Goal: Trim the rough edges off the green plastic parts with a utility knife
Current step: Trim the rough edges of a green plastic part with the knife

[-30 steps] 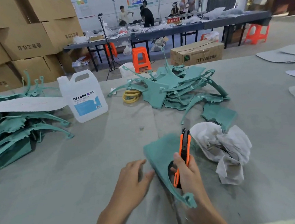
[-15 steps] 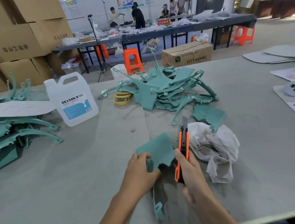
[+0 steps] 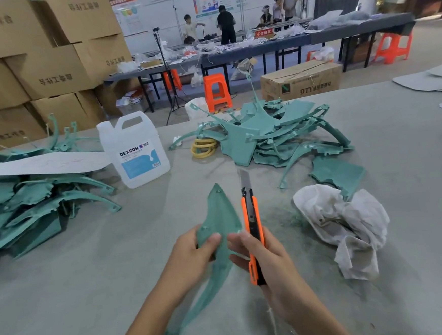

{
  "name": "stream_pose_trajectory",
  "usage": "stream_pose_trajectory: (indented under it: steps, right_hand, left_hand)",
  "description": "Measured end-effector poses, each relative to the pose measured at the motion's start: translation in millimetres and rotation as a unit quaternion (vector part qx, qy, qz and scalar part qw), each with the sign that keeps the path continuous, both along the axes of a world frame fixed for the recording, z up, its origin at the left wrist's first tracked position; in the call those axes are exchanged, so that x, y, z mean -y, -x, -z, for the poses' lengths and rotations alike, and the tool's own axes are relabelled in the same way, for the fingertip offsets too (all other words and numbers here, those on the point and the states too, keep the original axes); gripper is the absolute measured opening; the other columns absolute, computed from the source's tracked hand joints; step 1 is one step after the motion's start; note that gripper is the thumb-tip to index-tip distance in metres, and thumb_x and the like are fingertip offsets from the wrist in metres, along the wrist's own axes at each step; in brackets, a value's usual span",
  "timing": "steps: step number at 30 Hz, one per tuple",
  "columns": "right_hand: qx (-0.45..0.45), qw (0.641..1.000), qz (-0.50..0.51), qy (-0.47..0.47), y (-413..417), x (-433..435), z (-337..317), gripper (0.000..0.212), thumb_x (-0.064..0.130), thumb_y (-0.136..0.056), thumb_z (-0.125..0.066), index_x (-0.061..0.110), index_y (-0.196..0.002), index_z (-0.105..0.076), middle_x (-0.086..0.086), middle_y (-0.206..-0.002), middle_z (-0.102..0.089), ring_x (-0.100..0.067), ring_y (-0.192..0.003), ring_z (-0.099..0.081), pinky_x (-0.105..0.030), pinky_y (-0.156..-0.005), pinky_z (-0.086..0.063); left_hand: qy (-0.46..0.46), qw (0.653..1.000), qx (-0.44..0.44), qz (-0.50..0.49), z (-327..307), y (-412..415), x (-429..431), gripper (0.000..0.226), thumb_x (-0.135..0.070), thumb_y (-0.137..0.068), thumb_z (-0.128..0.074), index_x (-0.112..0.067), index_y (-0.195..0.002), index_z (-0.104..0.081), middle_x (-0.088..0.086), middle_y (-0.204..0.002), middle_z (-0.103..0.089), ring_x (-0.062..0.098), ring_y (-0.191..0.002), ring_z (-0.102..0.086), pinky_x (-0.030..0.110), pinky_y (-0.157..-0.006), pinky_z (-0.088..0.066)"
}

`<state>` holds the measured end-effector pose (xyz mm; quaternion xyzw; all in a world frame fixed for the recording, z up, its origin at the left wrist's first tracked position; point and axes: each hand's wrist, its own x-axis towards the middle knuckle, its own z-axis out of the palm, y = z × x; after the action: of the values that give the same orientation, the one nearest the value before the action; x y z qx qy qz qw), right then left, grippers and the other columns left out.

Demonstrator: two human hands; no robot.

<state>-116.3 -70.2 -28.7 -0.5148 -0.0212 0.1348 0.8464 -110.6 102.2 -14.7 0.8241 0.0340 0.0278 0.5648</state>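
Observation:
My left hand (image 3: 192, 254) grips a green plastic part (image 3: 222, 214) with a pointed wide end up and a long curved tail running down toward me. Thumb and fingers pinch its lower wide section. My right hand (image 3: 268, 258) holds an orange and black utility knife (image 3: 252, 228) upright, blade out and pointing away, just right of the part's edge. A pile of green parts (image 3: 270, 139) lies behind, and another green pile (image 3: 32, 198) lies at the left.
A crumpled white rag (image 3: 343, 223) lies right of my hands on the grey table (image 3: 90, 270). A white DEXCON jug (image 3: 134, 150) stands at centre left, yellow rings (image 3: 203, 147) beside the far pile. Cardboard boxes (image 3: 34, 63) are stacked at the left rear.
My left hand went from lying flat beside the part to gripping it and lifting it upright. The part turned so its point faces away. The knife stayed in my right hand.

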Motion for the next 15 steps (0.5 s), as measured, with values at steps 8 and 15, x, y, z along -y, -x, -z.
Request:
stream_pose_trajectory:
  steps: [8,15]
  right_hand:
    - [-0.020,0.966,0.031,0.255,2.1,28.5,23.3,0.020,0.023,-0.101,-0.052,0.020,-0.082,-0.056,0.000,-0.064,-0.055,-0.013,-0.044,-0.046,-0.027,-0.041,-0.040]
    - [0.019,0.915,-0.030,0.401,10.7,18.5,31.6,0.020,0.043,-0.085,-0.043,0.038,-0.099,-0.057,0.001,-0.068,-0.063,-0.020,-0.056,-0.067,-0.042,-0.060,-0.059]
  left_hand:
    - [-0.073,0.995,0.045,-0.050,-1.0,1.3,-13.0,0.018,-0.026,-0.075,-0.068,-0.038,-0.089,-0.068,-0.014,-0.073,-0.069,0.006,-0.059,-0.057,0.028,-0.058,-0.046]
    - [0.113,0.986,0.048,-0.112,29.4,8.4,6.0,0.021,-0.030,-0.076,-0.084,-0.018,-0.074,-0.068,-0.009,-0.062,-0.065,0.008,-0.053,-0.054,0.017,-0.050,-0.041]
